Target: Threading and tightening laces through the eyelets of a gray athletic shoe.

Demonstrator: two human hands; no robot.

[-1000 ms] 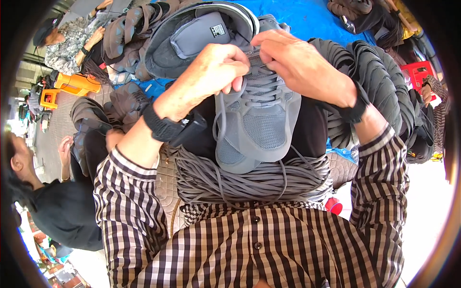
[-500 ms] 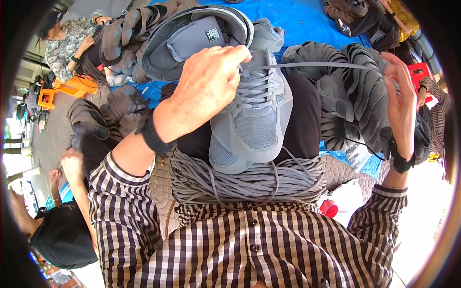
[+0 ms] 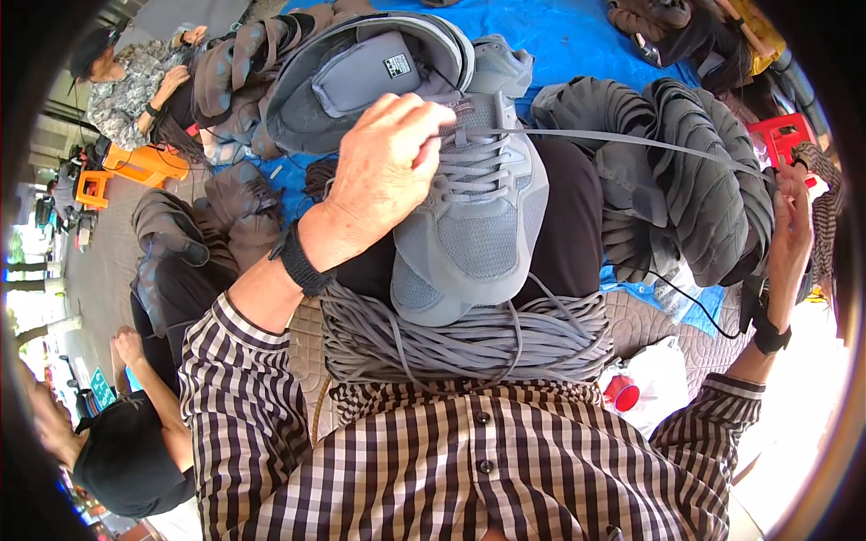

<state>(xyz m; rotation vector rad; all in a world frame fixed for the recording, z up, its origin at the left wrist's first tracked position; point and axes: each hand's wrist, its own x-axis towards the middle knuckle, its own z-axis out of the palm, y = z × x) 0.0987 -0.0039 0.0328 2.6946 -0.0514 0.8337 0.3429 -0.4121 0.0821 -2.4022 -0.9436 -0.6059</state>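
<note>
A grey mesh sneaker point(image 3: 483, 239) lies across my lap with its toe toward me, on top of another grey shoe point(image 3: 417, 293). Flat grey laces point(image 3: 471, 180) run through its eyelets. At the upper left of the eyelets is my left hand point(image 3: 383, 176), fingers curled closed; what they pinch is hidden. A loose length of shoelace point(image 3: 622, 141) stretches from the top eyelets far out to the right. Its end is gripped in my right hand point(image 3: 791, 216), fingers pressed together. A thick bundle of grey laces point(image 3: 460, 343) rests across my lap, nearest my body.
Nested grey shoe uppers point(image 3: 704, 180) are piled at right, with an upturned grey shoe point(image 3: 298, 108) beyond my left hand. A blue tarp point(image 3: 577, 45) lies behind. A white plastic bag point(image 3: 657, 383) with a red cap point(image 3: 622, 392) is at lower right. Other people sit around; an orange stool point(image 3: 144, 164) stands left.
My right hand has moved outward to the right and down, drawing the shoelace out longer. My left hand has shifted slightly left and down from the shoe's top eyelets.
</note>
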